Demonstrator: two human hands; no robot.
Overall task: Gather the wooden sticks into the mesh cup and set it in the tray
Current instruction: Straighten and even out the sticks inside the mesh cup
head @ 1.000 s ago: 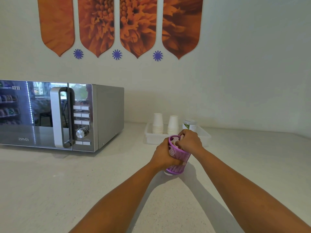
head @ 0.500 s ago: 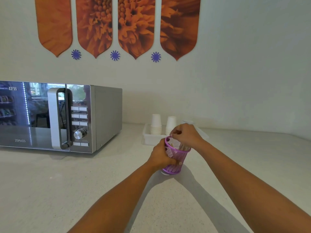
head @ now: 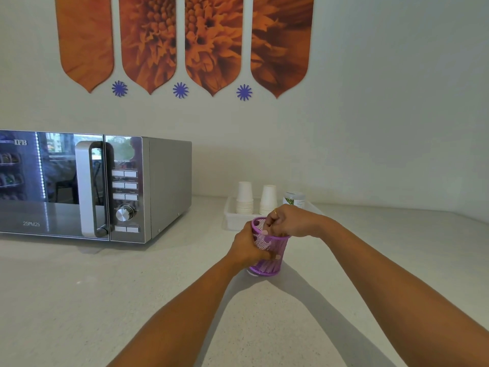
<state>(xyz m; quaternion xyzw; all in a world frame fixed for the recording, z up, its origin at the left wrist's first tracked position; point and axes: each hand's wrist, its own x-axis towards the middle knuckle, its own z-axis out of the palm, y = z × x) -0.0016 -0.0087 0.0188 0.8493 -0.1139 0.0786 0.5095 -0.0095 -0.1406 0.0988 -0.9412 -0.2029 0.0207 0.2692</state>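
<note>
A purple mesh cup (head: 275,245) stands almost upright on the white counter, just in front of the tray (head: 232,221). My left hand (head: 247,247) wraps around the cup's left side. My right hand (head: 288,221) sits over the cup's rim with its fingers curled into the opening. The wooden sticks are hidden by my hands and the mesh, so I cannot tell whether my right hand holds any. The white tray lies behind the cup against the wall.
Two stacks of white paper cups (head: 244,198) and a small white jar (head: 294,199) stand in the tray. A silver microwave (head: 100,186) fills the counter's left side. Orange flower panels hang on the wall.
The cup has been tipped from a leftward tilt to nearly upright. My right hand has stayed at the rim, with its fingers now reaching into the opening.
</note>
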